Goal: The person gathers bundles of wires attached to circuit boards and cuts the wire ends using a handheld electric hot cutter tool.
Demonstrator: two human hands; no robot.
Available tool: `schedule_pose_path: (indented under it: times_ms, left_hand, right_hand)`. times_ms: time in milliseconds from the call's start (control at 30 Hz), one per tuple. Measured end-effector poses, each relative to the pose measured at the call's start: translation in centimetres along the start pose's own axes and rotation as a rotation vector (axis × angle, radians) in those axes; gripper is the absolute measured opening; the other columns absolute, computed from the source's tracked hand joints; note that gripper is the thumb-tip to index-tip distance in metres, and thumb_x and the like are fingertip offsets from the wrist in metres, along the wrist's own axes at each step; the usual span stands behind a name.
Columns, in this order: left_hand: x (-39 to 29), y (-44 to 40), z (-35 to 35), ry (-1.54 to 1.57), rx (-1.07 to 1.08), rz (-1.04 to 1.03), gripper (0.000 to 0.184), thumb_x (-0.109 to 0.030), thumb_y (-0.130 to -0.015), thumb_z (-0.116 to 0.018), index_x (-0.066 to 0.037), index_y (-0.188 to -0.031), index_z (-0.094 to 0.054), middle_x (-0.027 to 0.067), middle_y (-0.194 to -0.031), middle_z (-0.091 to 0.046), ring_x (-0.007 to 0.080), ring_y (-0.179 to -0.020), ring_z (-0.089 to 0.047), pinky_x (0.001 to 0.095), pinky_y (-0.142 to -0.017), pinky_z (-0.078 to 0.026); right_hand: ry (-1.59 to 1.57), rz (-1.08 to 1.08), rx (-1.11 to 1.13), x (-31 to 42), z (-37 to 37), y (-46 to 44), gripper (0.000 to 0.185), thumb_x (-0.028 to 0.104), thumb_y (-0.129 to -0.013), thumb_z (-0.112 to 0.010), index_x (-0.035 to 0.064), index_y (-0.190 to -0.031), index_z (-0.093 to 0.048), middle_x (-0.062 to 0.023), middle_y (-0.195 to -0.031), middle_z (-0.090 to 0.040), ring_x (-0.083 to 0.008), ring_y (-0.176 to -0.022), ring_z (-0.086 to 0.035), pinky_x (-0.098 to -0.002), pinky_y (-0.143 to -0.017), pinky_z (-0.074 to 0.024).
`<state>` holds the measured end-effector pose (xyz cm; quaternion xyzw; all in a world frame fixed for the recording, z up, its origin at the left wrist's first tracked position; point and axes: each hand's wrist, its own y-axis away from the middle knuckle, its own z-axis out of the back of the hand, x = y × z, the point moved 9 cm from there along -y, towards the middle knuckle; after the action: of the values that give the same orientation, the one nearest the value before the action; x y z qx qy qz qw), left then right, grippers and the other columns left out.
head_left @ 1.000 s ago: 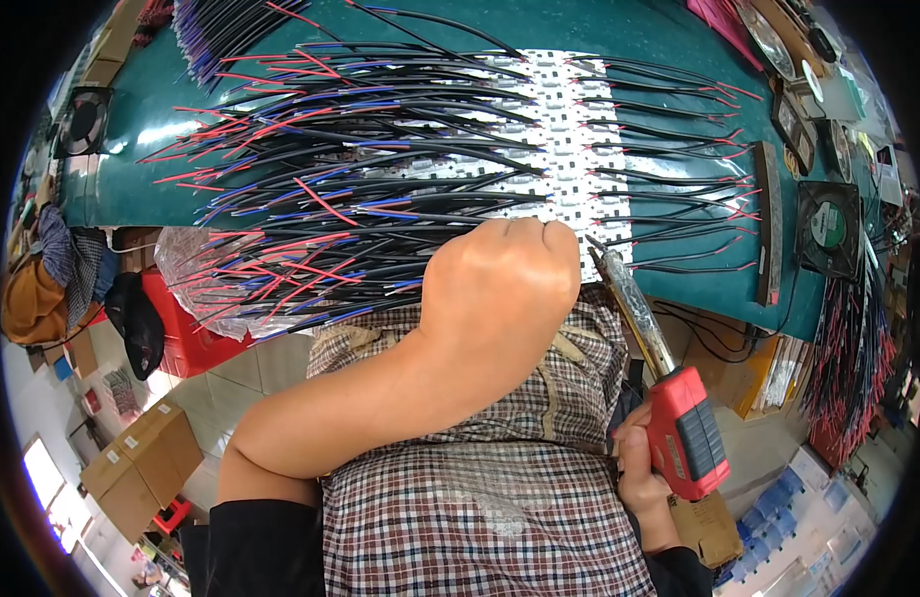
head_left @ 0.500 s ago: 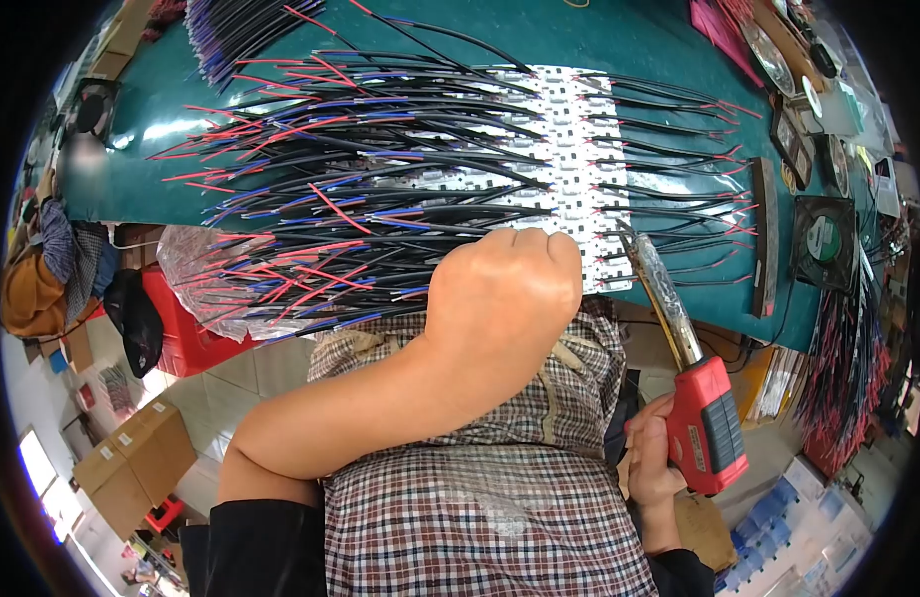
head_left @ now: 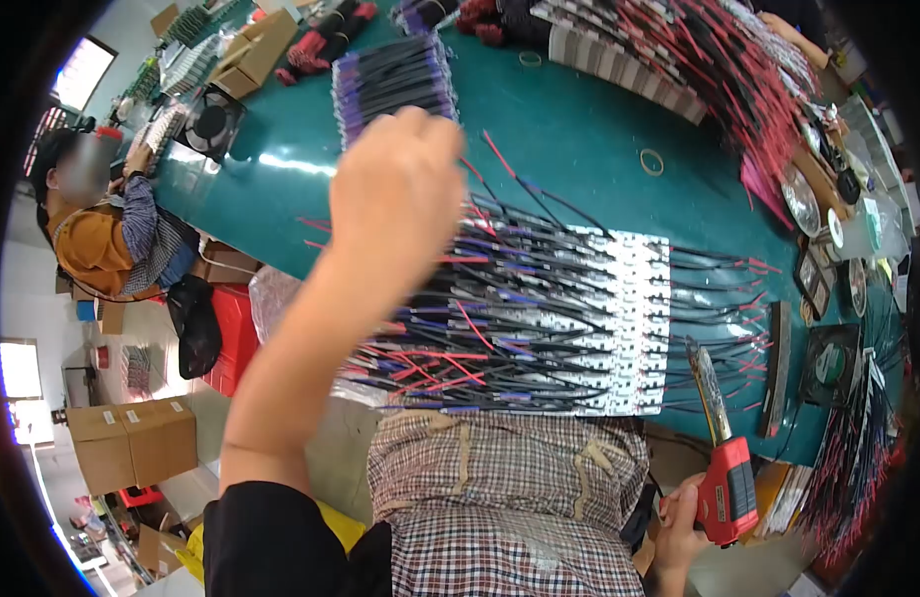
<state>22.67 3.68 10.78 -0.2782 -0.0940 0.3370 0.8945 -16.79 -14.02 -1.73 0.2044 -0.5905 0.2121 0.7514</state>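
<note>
My left hand (head_left: 400,189), curled and slightly blurred, is over the near end of a bundle of black and purple wires (head_left: 395,75). Its fingertips are hidden, so anything in them cannot be made out. My right hand (head_left: 682,527) grips the red and black handle of a soldering iron (head_left: 729,488), its metal shaft pointing up and away. Left of the iron's tip, a panel of white circuit boards (head_left: 634,318) lies on the green table. Black wires with red and blue ends (head_left: 500,298) stretch left from it, and shorter wires (head_left: 719,269) stretch right.
A dark bar (head_left: 775,368) and a square fan (head_left: 831,365) are at the right. Striped stacks with red wires (head_left: 629,75) occupy the back. Another fan (head_left: 211,121) stands at the far left, near a seated person (head_left: 102,239). Wires hang over the right edge.
My left hand has moved from the circuit boards up and left to the wire bundle. The view has shifted, showing more of the table's back. My right hand still grips the soldering iron.
</note>
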Motion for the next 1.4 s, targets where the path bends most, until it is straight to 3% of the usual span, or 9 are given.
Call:
schedule_pose_path:
  times_ms: [133, 467, 567, 767, 900, 967, 1000, 1100, 1400]
  left_hand:
    - [9.2, -1.9, -6.4, -0.075, 0.112, 0.004, 0.026, -0.008, -0.068, -0.070, -0.007, -0.093, -0.061, 0.0121, -0.090, -0.063, 0.0330, -0.088, -0.064, 0.0452, -0.075, -0.054]
    - [9.2, -1.0, -11.9, -0.098, 0.373, -0.023, 0.039, -0.014, -0.064, -0.080, -0.004, -0.094, -0.058, 0.0134, -0.092, -0.064, 0.0316, -0.090, -0.065, 0.0418, -0.078, -0.056]
    - [9.6, -0.6, -12.4, -0.013, 0.408, 0.025, 0.039, -0.011, -0.066, -0.077, -0.005, -0.099, -0.059, 0.0147, -0.096, -0.063, 0.0341, -0.095, -0.063, 0.0448, -0.083, -0.053]
    - [9.2, 0.2, -11.0, -0.036, 0.265, -0.136, 0.032, -0.016, -0.074, -0.072, -0.002, -0.098, -0.056, 0.0179, -0.094, -0.063, 0.0355, -0.090, -0.064, 0.0459, -0.080, -0.052]
    - [11.5, 0.2, -9.4, 0.258, 0.279, 0.194, 0.029, -0.011, -0.087, -0.063, 0.000, -0.110, -0.048, 0.0218, -0.088, -0.065, 0.0404, -0.085, -0.066, 0.0496, -0.078, -0.051]
    - [13.9, 0.6, -7.3, 0.625, 0.023, 0.391, 0.021, -0.009, -0.095, -0.057, 0.000, -0.112, -0.050, 0.0174, -0.080, -0.065, 0.0342, -0.079, -0.067, 0.0447, -0.074, -0.052]
    - [15.0, 1.1, -6.8, 0.786, -0.053, 0.497, 0.020, -0.015, -0.103, -0.054, 0.000, -0.115, -0.053, 0.0117, -0.081, -0.065, 0.0224, -0.076, -0.067, 0.0364, -0.071, -0.052]
    - [17.9, 2.8, -4.4, 0.923, -0.263, 0.588, 0.025, -0.023, -0.105, -0.054, -0.001, -0.118, -0.055, 0.0044, -0.084, -0.064, 0.0117, -0.078, -0.062, 0.0272, -0.072, -0.051]
    - [21.2, 8.5, -6.6, 1.065, -0.430, 0.694, 0.033, -0.029, -0.102, -0.063, 0.002, -0.113, -0.061, 0.0086, -0.097, -0.069, 0.0145, -0.087, -0.068, 0.0284, -0.084, -0.054]
  right_hand:
    - [-0.036, 0.022, -0.045, -1.6, 1.3, -0.4, 0.010, 0.010, -0.100, -0.058, 0.0024, -0.095, -0.054, -0.0021, -0.073, -0.051, -0.0044, -0.047, -0.039, -0.0218, -0.046, -0.0362]
    - [0.209, 0.079, 0.067, 1.0, -0.1, -0.9, 0.009, 0.005, -0.098, -0.062, 0.0037, -0.089, -0.061, -0.0006, -0.071, -0.058, -0.0082, -0.056, -0.050, -0.0242, -0.051, -0.0408]
    - [0.027, 0.007, 0.085, -0.5, -0.1, -0.9, 0.011, 0.006, -0.099, -0.062, 0.0044, -0.088, -0.061, -0.0004, -0.071, -0.058, -0.0077, -0.056, -0.050, -0.0239, -0.051, -0.0407]
    - [0.162, -0.017, 0.089, 0.5, -0.6, -0.7, 0.012, 0.008, -0.100, -0.062, 0.0047, -0.088, -0.061, 0.0000, -0.072, -0.057, -0.0077, -0.060, -0.052, -0.0239, -0.052, -0.0408]
    - [0.144, 0.017, 0.067, -0.3, -0.1, -0.8, 0.011, 0.006, -0.099, -0.063, 0.0045, -0.088, -0.062, 0.0001, -0.072, -0.058, -0.0083, -0.058, -0.051, -0.0249, -0.051, -0.0404]
    - [0.105, 0.003, 0.054, 0.1, -0.3, -0.8, 0.010, 0.005, -0.098, -0.063, 0.0045, -0.088, -0.062, 0.0001, -0.072, -0.057, -0.0084, -0.057, -0.050, -0.0249, -0.051, -0.0400]
    - [0.068, -0.014, 0.036, 0.5, -0.4, -0.9, 0.010, 0.004, -0.098, -0.063, 0.0044, -0.088, -0.062, 0.0000, -0.071, -0.057, -0.0086, -0.056, -0.050, -0.0250, -0.050, -0.0395]
    - [0.021, 0.035, 0.044, 3.1, -1.7, -1.0, 0.009, 0.003, -0.097, -0.063, 0.0045, -0.088, -0.061, -0.0001, -0.069, -0.057, -0.0085, -0.054, -0.049, -0.0245, -0.049, -0.0387]
    - [0.100, 0.056, 0.062, 2.6, -1.3, -1.0, 0.008, 0.003, -0.097, -0.062, 0.0021, -0.088, -0.061, -0.0027, -0.069, -0.058, -0.0090, -0.054, -0.050, -0.0239, -0.049, -0.0393]
